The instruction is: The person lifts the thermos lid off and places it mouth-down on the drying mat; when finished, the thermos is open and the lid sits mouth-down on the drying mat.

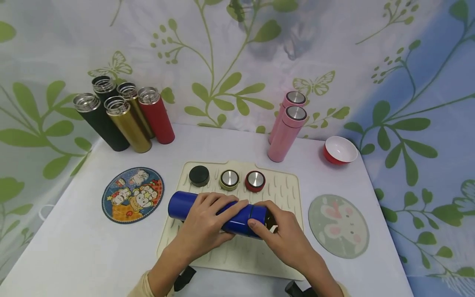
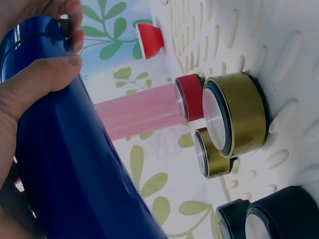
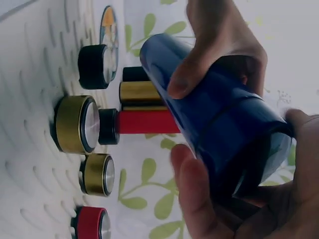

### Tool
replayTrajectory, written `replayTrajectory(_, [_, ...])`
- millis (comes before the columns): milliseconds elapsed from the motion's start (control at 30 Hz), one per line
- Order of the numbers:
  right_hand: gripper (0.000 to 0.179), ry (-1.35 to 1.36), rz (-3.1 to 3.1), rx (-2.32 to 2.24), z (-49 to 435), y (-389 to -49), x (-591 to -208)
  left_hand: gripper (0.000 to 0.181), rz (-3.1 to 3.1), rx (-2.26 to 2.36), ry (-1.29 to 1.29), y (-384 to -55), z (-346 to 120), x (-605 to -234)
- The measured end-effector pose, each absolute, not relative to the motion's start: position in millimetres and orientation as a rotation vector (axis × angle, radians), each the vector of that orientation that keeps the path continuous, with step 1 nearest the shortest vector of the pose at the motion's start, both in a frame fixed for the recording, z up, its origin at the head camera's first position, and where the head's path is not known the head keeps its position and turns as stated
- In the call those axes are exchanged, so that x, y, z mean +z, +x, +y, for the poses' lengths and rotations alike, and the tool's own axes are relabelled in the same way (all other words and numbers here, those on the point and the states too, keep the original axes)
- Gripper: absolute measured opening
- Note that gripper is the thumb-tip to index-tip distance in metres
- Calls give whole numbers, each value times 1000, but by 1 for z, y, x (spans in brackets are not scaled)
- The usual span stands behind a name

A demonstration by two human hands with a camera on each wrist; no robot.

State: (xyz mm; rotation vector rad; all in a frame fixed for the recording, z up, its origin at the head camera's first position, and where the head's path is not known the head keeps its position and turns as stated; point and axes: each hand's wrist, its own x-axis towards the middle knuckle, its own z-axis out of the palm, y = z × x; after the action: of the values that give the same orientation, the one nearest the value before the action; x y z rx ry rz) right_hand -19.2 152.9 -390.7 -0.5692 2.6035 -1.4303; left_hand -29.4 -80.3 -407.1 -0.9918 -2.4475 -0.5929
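My left hand (image 1: 208,227) grips the body of a blue thermos bottle (image 1: 182,205), tilted on its side above the cream draining mat (image 1: 283,255). My right hand (image 1: 289,237) holds the bottle's blue lid (image 3: 249,124), thumb on the near side and fingers at the far side. A dark seam divides lid from body; whether the lid is loose cannot be told. Behind the bottle on the mat are a black lid (image 1: 199,176), a gold lid (image 1: 229,180) and a red lid (image 1: 255,181). The left wrist view shows another gold lid (image 2: 241,114), hidden from the head view.
Lidless black, gold and red bottles (image 1: 157,117) stand at the back left. Two pink bottles (image 1: 285,138) with lids stand at the back right, near a red bowl (image 1: 340,150). A round cartoon mat (image 1: 132,195) lies left, a pale green rabbit mat (image 1: 338,227) right.
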Motion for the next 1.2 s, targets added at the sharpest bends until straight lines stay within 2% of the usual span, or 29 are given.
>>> replayTrajectory(100, [32, -539, 2514, -1493, 153, -20, -392, 87, -2441, -572, -998, -29, -82, -407])
replayTrajectory(200, [38, -651, 2512, -1559, 154, -19, -396, 86, -2441, -552, -1010, -31, -84, -404])
replayTrajectory(367, [59, -1154, 2713, -1481, 151, -21, -398, 81, -2506, -635, -1011, -34, -89, -399])
replayTrajectory(500, [64, -1447, 2850, -1295, 150, -24, -395, 81, -2567, -773, -976, -33, -95, -399])
replayTrajectory(567, [69, -1423, 2861, -1288, 151, -24, -394, 82, -2569, -814, -962, -32, -96, -400])
replayTrajectory(667, [78, -1200, 2821, -1364, 151, -23, -393, 83, -2545, -807, -950, -30, -94, -402])
replayTrajectory(733, [69, -975, 2778, -1380, 151, -21, -394, 84, -2523, -754, -941, -29, -92, -403])
replayTrajectory(800, [52, -777, 2710, -1382, 150, -20, -393, 84, -2504, -680, -938, -28, -90, -403])
replayTrajectory(867, [36, -625, 2623, -1397, 150, -20, -392, 85, -2490, -617, -940, -28, -88, -404])
replayTrajectory(933, [28, -538, 2532, -1428, 150, -20, -390, 86, -2483, -582, -949, -28, -87, -405])
replayTrajectory(1067, [30, -558, 2477, -1479, 151, -20, -389, 86, -2473, -589, -951, -27, -87, -406])
replayTrajectory(1200, [50, -863, 2585, -1526, 152, -20, -390, 84, -2488, -624, -940, -27, -90, -402])
